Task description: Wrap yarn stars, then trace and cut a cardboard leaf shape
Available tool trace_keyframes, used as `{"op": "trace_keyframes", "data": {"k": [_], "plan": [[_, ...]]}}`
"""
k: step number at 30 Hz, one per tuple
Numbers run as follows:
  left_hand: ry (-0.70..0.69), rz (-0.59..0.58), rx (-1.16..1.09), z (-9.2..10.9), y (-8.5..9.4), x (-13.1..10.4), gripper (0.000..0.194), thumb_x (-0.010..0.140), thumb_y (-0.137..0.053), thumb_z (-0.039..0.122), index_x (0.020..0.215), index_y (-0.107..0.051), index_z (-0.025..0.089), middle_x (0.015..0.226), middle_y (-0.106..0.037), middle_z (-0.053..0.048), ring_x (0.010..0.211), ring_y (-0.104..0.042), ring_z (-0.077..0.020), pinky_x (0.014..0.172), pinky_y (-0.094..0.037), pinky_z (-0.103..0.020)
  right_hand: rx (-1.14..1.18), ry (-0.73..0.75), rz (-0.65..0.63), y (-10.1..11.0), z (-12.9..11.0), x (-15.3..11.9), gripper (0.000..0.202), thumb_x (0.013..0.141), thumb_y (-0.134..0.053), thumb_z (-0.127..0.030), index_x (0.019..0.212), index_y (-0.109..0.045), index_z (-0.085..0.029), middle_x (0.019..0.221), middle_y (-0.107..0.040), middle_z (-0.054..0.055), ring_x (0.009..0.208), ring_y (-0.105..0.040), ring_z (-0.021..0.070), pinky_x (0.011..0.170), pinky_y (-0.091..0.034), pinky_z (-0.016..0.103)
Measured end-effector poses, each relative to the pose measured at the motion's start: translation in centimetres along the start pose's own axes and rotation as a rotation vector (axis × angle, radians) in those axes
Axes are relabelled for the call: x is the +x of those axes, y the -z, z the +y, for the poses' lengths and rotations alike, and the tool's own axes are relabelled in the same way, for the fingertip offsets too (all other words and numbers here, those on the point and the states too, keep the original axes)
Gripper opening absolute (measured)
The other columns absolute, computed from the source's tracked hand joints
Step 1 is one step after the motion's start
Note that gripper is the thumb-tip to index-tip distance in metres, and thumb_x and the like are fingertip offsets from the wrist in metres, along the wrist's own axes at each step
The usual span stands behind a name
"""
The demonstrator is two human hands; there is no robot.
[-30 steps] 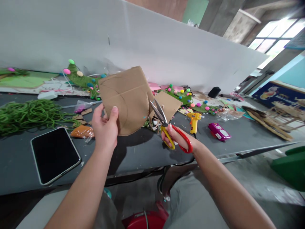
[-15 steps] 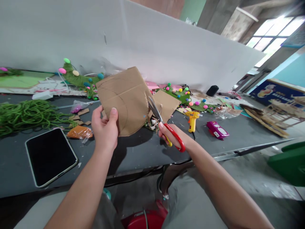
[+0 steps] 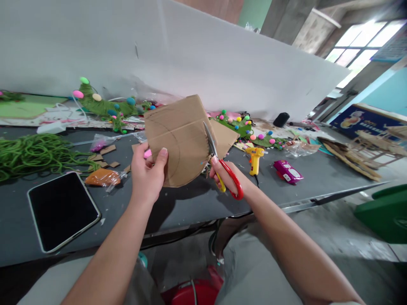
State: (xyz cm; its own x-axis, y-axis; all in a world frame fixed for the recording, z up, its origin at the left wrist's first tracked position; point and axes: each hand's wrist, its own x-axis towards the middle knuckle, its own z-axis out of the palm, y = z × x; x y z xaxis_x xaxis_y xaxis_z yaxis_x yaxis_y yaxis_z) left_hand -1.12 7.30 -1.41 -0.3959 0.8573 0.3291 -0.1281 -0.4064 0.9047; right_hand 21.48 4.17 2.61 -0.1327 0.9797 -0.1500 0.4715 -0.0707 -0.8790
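Observation:
A brown cardboard piece (image 3: 182, 140) with a curved pencil line and a rounded lower edge is held above the table. My left hand (image 3: 149, 171) grips its lower left, thumb on the front face and fingers behind. At the right edge, my right hand (image 3: 221, 169) is closed round scissors (image 3: 233, 180) with red and yellow handles. Their blades straddle the cardboard, one lying over its front face, pointing up and away. Another flat piece of cardboard (image 3: 225, 137) lies on the table behind them.
On the grey table (image 3: 187, 212) are a tablet (image 3: 63, 212), green cord (image 3: 41, 154), an orange packet (image 3: 103, 177), a yellow glue gun (image 3: 255, 159) and a purple packet (image 3: 288, 171). Green shapes with coloured pompoms (image 3: 104, 106) stand along the white board (image 3: 222, 72). A red stool (image 3: 193, 292) is below.
The cardboard and my left hand have shifted right, closer to my right hand. The scissor blades now overlap the front of the cardboard further in from its edge.

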Motion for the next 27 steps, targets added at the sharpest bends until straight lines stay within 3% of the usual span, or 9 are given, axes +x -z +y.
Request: {"op": "trace_keyframes", "data": {"k": [11, 19, 27], "plan": [[-0.027, 0.006, 0.022, -0.3, 0.2, -0.1, 0.046, 0.080, -0.083, 0.042, 0.119, -0.065, 0.025, 0.106, -0.079, -0.007, 0.088, -0.077, -0.0205, 0.083, -0.063, -0.034, -0.141, 0.060, 0.089, -0.3, 0.1, 0.1, 0.073, 0.086, -0.041, -0.087, 0.062, -0.051, -0.019, 0.056, -0.049, 0.001, 0.055, -0.049, 0.0131, 0.052, -0.038, 0.025], [0.022, 0.012, -0.024, 0.1, 0.1, 0.0, 0.046, 0.080, -0.083, 0.041, 0.119, -0.065, 0.025, 0.105, -0.080, -0.007, 0.091, -0.078, -0.0235, 0.084, -0.064, -0.040, -0.105, 0.078, 0.149, -0.8, 0.8, 0.4, 0.069, 0.086, -0.045, -0.084, 0.061, -0.042, -0.020, 0.056, -0.044, -0.001, 0.050, -0.040, 0.0108, 0.048, -0.031, 0.026], [-0.031, -0.056, 0.023, 0.4, 0.5, 0.3, 0.050, 0.079, -0.083, 0.043, 0.122, -0.066, 0.026, 0.109, -0.079, -0.008, 0.093, -0.078, -0.0252, 0.086, -0.064, -0.040, -0.095, 0.071, 0.060, 0.2, 0.6, 0.2, 0.071, 0.087, -0.043, -0.086, 0.068, -0.055, -0.019, 0.056, -0.049, 0.000, 0.051, -0.046, 0.0122, 0.049, -0.036, 0.025]]}}
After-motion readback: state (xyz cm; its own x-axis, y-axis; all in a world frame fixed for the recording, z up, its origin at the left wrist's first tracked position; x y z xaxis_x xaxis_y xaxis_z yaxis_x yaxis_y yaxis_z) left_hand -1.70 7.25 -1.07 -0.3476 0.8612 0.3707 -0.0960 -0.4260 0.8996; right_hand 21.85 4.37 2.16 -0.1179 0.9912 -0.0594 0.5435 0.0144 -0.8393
